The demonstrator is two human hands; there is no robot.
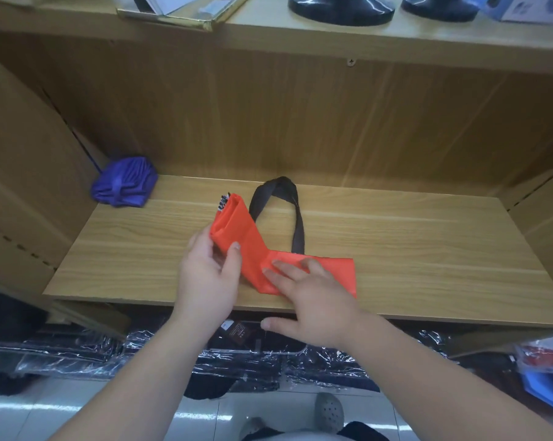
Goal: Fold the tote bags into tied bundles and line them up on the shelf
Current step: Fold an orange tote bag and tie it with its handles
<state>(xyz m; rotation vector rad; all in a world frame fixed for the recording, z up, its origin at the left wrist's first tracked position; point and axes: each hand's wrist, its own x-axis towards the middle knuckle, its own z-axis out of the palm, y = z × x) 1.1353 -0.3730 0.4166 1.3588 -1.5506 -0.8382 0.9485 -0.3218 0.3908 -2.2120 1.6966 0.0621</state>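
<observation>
Nearest, the right hand (313, 300) presses flat fingers on the orange tote bag (256, 240) at the shelf (427, 249) front; the left hand (208, 275) pinches its raised end — half-folded, untied; far left, one purple bundle (124, 183) looks finished.

One orange tote bag (252, 246), one purple bundle (124, 183), two black bases (342, 9) (440, 7), two hands (205, 275) (313, 300).

Wooden shelf (396, 243) carries an orange tote bag (252, 246) and a purple bundle (124, 183).
</observation>
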